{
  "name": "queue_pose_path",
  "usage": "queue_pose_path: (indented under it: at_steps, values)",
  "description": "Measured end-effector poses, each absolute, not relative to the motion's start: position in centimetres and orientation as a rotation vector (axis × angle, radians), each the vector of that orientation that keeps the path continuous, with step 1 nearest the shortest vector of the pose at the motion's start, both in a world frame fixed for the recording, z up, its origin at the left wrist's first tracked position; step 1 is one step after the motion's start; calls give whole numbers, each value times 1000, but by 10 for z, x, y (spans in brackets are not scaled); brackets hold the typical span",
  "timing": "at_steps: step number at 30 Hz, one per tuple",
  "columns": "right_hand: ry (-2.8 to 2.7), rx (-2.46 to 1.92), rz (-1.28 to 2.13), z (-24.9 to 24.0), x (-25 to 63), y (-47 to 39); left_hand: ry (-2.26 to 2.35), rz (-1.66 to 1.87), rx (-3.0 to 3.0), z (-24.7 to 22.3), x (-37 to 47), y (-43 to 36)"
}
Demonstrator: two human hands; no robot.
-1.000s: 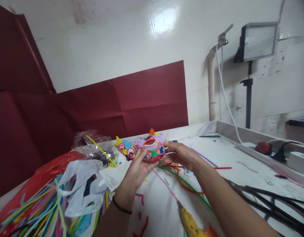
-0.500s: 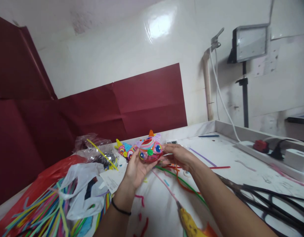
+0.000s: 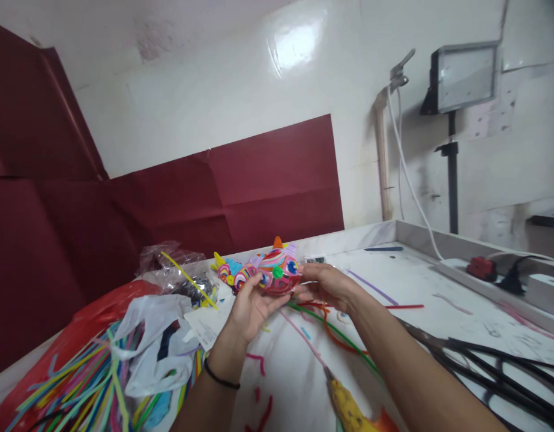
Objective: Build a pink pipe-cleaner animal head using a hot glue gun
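A colourful creature figure [image 3: 279, 271], with blue eyes, a green round nose and an orange horn on top, is held up between both hands above the white table. My left hand [image 3: 252, 309] cups it from below and the left, thumb against its side. My right hand [image 3: 324, 283] is closed on its right side, fingertips at its lower edge. A patterned section [image 3: 234, 275] with yellow and light blue pieces extends behind it to the left. Below lie a green stem [image 3: 335, 330], an orange stem [image 3: 331, 333] and a yellow glue gun [image 3: 349, 405].
Bundled coloured pipe cleaners [image 3: 83, 384], a white plastic bag [image 3: 141, 324] and a red bag [image 3: 92, 312] lie left. Black-handled scissors [image 3: 484, 360] and a power strip [image 3: 466, 279] are right. Maroon paper [image 3: 277, 180] stands behind.
The figure has turned slightly, its face shifting a little to the right. Both hands keep their hold, and the whole view has shifted slightly.
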State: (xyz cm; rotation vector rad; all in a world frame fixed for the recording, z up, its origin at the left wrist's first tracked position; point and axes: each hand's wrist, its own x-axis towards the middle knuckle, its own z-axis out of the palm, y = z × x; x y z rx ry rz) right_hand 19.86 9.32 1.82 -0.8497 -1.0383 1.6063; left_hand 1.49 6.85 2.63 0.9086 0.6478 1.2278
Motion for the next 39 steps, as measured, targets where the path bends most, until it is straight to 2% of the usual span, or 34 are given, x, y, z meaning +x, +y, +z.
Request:
queue_pose_path:
  at_steps: [9, 39]
  values:
    - [-1031, -846, 1610, 17, 201, 95, 615, 1243, 1111, 13, 13, 70]
    - [-1044, -880, 1558, 15, 203, 93, 796, 1402, 1101, 3, 30, 72]
